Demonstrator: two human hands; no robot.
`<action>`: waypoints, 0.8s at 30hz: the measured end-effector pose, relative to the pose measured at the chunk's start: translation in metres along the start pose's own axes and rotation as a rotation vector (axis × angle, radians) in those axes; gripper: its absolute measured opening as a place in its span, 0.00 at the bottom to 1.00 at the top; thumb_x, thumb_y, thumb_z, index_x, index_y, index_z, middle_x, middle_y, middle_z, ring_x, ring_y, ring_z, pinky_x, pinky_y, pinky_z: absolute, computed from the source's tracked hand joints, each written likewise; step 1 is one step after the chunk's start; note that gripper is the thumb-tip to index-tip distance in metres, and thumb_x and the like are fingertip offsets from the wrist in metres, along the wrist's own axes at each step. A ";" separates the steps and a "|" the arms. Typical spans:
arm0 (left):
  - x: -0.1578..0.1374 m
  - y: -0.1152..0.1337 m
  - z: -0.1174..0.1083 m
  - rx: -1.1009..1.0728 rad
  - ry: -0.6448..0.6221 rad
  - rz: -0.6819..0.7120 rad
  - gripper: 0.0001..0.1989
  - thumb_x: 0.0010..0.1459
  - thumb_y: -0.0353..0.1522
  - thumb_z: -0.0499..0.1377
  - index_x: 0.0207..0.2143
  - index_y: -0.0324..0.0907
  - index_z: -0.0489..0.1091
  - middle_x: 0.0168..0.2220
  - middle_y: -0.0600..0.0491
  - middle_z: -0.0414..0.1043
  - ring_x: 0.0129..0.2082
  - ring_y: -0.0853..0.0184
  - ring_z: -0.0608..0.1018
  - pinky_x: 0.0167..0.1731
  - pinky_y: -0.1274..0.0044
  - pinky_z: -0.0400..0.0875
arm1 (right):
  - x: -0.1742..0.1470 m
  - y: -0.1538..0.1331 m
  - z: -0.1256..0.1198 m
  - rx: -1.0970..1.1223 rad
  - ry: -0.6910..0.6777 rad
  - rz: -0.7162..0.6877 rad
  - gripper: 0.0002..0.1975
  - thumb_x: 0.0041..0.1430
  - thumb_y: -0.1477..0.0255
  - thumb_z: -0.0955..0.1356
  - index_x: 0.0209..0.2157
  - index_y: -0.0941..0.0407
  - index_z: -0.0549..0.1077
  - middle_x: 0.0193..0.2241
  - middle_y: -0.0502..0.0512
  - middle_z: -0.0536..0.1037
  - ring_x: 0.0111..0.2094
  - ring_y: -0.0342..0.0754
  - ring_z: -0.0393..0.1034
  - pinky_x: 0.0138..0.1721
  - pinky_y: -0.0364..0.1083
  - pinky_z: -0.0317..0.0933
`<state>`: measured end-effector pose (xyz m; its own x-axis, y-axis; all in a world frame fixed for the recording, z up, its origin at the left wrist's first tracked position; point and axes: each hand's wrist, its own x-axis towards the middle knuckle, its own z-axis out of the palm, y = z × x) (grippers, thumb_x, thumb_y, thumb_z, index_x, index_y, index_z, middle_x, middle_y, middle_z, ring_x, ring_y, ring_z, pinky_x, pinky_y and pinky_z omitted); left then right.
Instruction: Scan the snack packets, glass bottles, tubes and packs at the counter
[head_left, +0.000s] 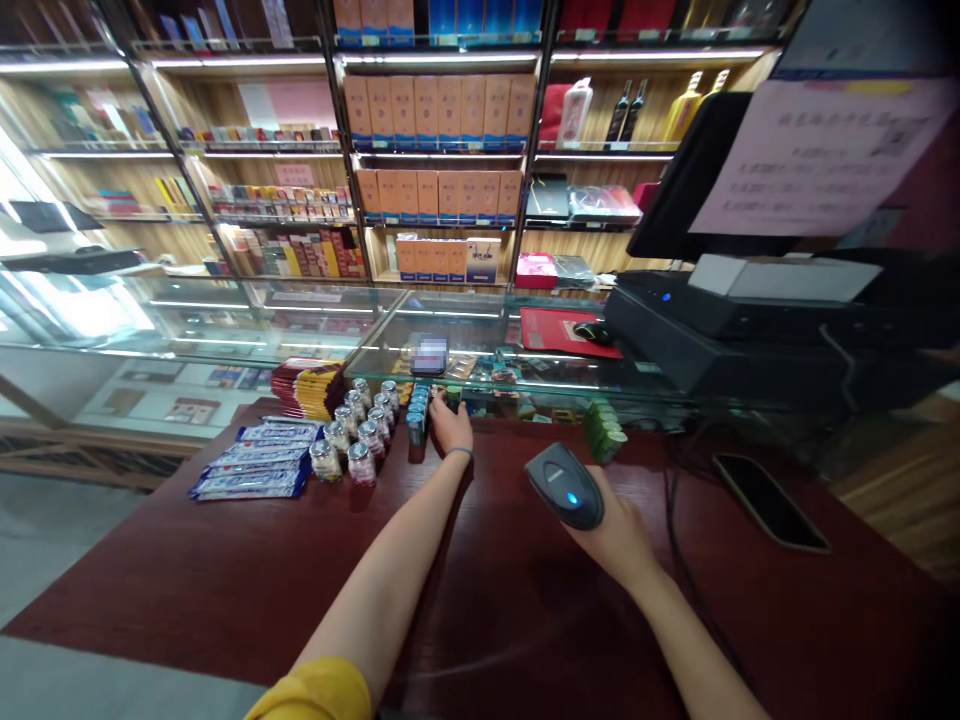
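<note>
My right hand (619,535) is wrapped around a dark barcode scanner (564,486) with a blue light lit, held above the counter. Farther forward, my left hand (452,430) reaches to the counter's back edge, its thumb and fingers around a small green container (452,399); the fingertips are partly hidden. Just left of that hand runs a row of small teal containers (417,418). Jars with silver lids (361,465) stand in two rows beyond them. A row of green containers (604,430) sits ahead of the scanner.
Blue-and-white packets (259,460) and red and yellow packets (307,387) lie at the left of the brown counter (480,600). A phone (770,502) and cables are at right. Behind stands a glass case (480,330) bearing a mouse (592,332) and a monitor (690,175).
</note>
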<state>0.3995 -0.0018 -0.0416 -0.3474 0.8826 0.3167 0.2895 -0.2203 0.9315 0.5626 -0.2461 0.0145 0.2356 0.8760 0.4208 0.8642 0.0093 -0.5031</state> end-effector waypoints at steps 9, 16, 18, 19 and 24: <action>-0.030 0.017 -0.023 -0.004 -0.134 0.225 0.37 0.54 0.26 0.64 0.64 0.39 0.55 0.62 0.37 0.56 0.67 0.52 0.60 0.66 0.61 0.56 | 0.011 0.016 -0.015 -0.019 0.144 0.094 0.21 0.51 0.64 0.69 0.47 0.53 0.69 0.29 0.56 0.82 0.33 0.59 0.80 0.30 0.46 0.65; -0.084 0.050 0.007 -0.122 -0.422 0.483 0.29 0.57 0.29 0.63 0.61 0.45 0.62 0.57 0.43 0.60 0.61 0.56 0.66 0.64 0.61 0.59 | 0.019 0.054 -0.039 0.123 0.325 0.251 0.26 0.49 0.63 0.70 0.50 0.56 0.71 0.38 0.62 0.83 0.43 0.59 0.78 0.42 0.51 0.69; -0.106 0.059 0.025 -0.174 -0.534 0.462 0.29 0.56 0.28 0.63 0.60 0.46 0.64 0.54 0.44 0.62 0.58 0.57 0.68 0.62 0.62 0.62 | 0.020 0.063 -0.046 0.139 0.385 0.292 0.24 0.49 0.61 0.70 0.48 0.56 0.72 0.38 0.62 0.83 0.42 0.59 0.78 0.42 0.52 0.69; -0.117 0.062 0.035 -0.200 -0.579 0.442 0.29 0.56 0.28 0.64 0.60 0.47 0.64 0.54 0.45 0.62 0.57 0.58 0.68 0.61 0.62 0.63 | 0.020 0.068 -0.050 0.148 0.409 0.310 0.22 0.49 0.61 0.70 0.45 0.56 0.73 0.36 0.61 0.82 0.41 0.59 0.78 0.40 0.52 0.69; -0.162 0.074 0.078 -0.294 -0.736 0.393 0.29 0.55 0.26 0.63 0.59 0.48 0.65 0.52 0.46 0.61 0.52 0.60 0.71 0.57 0.64 0.67 | 0.018 0.084 -0.063 0.289 0.505 0.393 0.17 0.51 0.58 0.69 0.38 0.56 0.74 0.22 0.54 0.78 0.24 0.53 0.74 0.25 0.48 0.67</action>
<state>0.5468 -0.1283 -0.0384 0.4206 0.7419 0.5222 -0.0088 -0.5723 0.8200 0.6680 -0.2596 0.0275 0.7445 0.5104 0.4303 0.5362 -0.0732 -0.8409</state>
